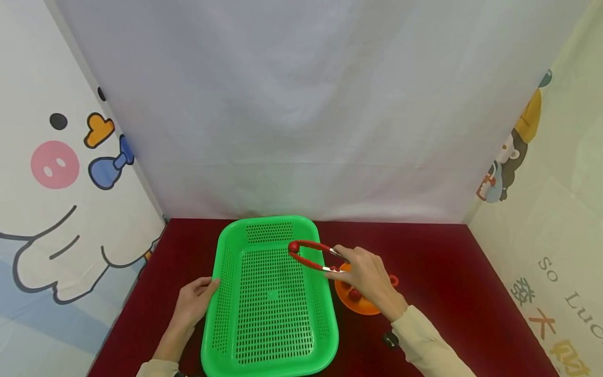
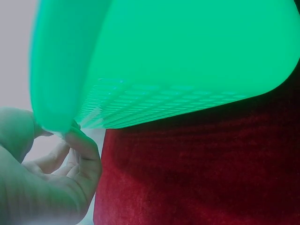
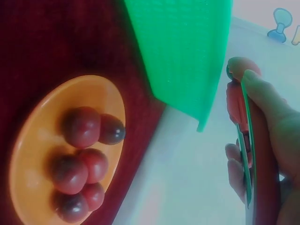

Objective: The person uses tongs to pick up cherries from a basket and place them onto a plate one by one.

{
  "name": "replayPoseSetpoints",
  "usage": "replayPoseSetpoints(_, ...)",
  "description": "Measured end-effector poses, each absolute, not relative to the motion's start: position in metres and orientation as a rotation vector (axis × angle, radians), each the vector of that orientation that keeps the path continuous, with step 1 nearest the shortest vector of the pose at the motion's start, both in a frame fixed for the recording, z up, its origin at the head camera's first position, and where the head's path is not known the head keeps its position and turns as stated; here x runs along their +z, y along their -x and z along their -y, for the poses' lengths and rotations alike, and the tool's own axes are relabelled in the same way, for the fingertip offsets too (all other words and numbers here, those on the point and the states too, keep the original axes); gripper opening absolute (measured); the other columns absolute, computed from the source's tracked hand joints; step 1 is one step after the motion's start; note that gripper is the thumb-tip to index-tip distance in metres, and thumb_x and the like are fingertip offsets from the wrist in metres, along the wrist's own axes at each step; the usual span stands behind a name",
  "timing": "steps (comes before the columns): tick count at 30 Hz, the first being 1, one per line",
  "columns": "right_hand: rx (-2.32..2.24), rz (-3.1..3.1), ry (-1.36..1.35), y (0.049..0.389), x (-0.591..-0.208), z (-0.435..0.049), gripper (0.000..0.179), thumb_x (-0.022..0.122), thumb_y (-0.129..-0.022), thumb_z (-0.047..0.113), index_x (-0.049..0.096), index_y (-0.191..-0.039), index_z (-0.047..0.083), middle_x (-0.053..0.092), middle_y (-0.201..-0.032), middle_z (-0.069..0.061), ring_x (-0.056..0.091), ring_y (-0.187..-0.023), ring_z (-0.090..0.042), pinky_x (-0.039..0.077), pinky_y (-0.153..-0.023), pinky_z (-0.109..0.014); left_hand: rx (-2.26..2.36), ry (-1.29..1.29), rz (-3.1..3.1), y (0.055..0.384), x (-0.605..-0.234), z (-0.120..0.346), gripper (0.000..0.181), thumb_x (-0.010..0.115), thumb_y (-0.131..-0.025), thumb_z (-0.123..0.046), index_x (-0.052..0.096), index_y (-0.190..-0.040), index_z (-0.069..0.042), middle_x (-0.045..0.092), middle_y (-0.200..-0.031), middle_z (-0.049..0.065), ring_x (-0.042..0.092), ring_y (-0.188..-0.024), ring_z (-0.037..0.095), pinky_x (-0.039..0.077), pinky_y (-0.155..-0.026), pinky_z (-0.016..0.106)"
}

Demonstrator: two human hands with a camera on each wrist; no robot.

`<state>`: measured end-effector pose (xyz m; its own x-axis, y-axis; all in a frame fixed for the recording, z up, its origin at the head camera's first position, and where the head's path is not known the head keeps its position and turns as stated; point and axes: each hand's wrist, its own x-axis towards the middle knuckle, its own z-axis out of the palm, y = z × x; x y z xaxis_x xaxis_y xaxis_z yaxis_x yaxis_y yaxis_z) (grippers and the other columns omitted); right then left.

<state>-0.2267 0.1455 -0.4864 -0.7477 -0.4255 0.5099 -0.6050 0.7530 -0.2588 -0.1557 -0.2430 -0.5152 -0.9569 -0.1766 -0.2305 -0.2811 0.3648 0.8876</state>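
My left hand (image 1: 192, 301) pinches the left rim of a green perforated plastic basket (image 1: 332, 324), thumb and curled fingers meeting at its edge in the left wrist view. My right hand (image 1: 366, 273) grips red and silver tongs (image 1: 307, 263), fingers on one side and thumb on the other. Between the tong tips sits a small red tomato (image 1: 294, 246), above the basket's right part. Under the right hand lies an orange plate (image 3: 35, 126). Several red and dark cherry tomatoes (image 3: 82, 126) rest on it.
A dark red cloth (image 1: 438, 293) covers the table under basket and plate. A white curtain (image 1: 306, 131) hangs behind, with printed sheets at left and right. Beside the right sleeve is a small black object (image 1: 390, 340).
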Motion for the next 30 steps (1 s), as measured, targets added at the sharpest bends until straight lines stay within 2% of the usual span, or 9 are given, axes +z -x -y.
replayPoseSetpoints(8, 0.546, 2.436, -0.802, 0.223, -0.496, -0.157, 0.06, 0.098, -0.065, 0.04, 0.076, -0.112, 0.01, 0.057, -0.068, 0.004, 0.037, -0.058, -0.005, 0.034, -0.046, -0.017, 1.659, 0.422, -2.513, 0.156, -0.515, 0.243, 0.058, 0.053, -0.109, -0.033, 0.045, -0.148, 0.008, 0.049, -0.142, 0.035, 0.046, -0.132, 0.049, 0.042, -0.104, 0.062)
replayPoseSetpoints(14, 0.543, 2.361, -0.809, 0.219, -0.501, -0.166, 0.061, 0.1, -0.061, 0.038, 0.076, -0.109, 0.01, 0.048, -0.064, 0.007, 0.034, -0.058, -0.004, 0.03, -0.045, -0.016, 1.666, 0.424, -2.508, 0.155, -0.515, 0.244, 0.059, 0.053, -0.109, -0.034, 0.044, -0.149, 0.009, 0.048, -0.143, 0.035, 0.046, -0.132, 0.048, 0.042, -0.104, 0.062)
replayPoseSetpoints(18, 0.576, 2.37, -0.792, 0.215, -0.502, -0.172, 0.058, 0.099, -0.064, 0.036, 0.075, -0.11, 0.012, 0.045, -0.066, 0.01, 0.035, -0.06, -0.005, 0.03, -0.046, -0.016, 1.669, 0.425, -2.503, 0.155, -0.515, 0.244, 0.059, 0.053, -0.109, -0.033, 0.043, -0.149, 0.009, 0.048, -0.143, 0.035, 0.046, -0.133, 0.049, 0.042, -0.105, 0.062)
replayPoseSetpoints(23, 0.615, 2.381, -0.769, 0.21, -0.503, -0.179, 0.053, 0.098, -0.067, 0.036, 0.074, -0.11, 0.015, 0.048, -0.069, 0.011, 0.038, -0.062, -0.004, 0.032, -0.047, -0.017, 1.674, 0.422, -2.501, 0.156, -0.516, 0.244, 0.059, 0.053, -0.109, -0.034, 0.043, -0.149, 0.009, 0.048, -0.144, 0.035, 0.046, -0.133, 0.048, 0.042, -0.105, 0.062)
replayPoseSetpoints(30, 0.568, 2.324, -0.774, 0.205, -0.508, -0.19, 0.058, 0.1, -0.061, 0.035, 0.075, -0.11, 0.016, 0.048, -0.068, 0.011, 0.035, -0.062, -0.002, 0.03, -0.047, -0.013, 1.668, 0.416, -2.513, 0.156, -0.516, 0.243, 0.059, 0.053, -0.109, -0.034, 0.044, -0.149, 0.009, 0.049, -0.142, 0.035, 0.047, -0.132, 0.048, 0.042, -0.104, 0.062)
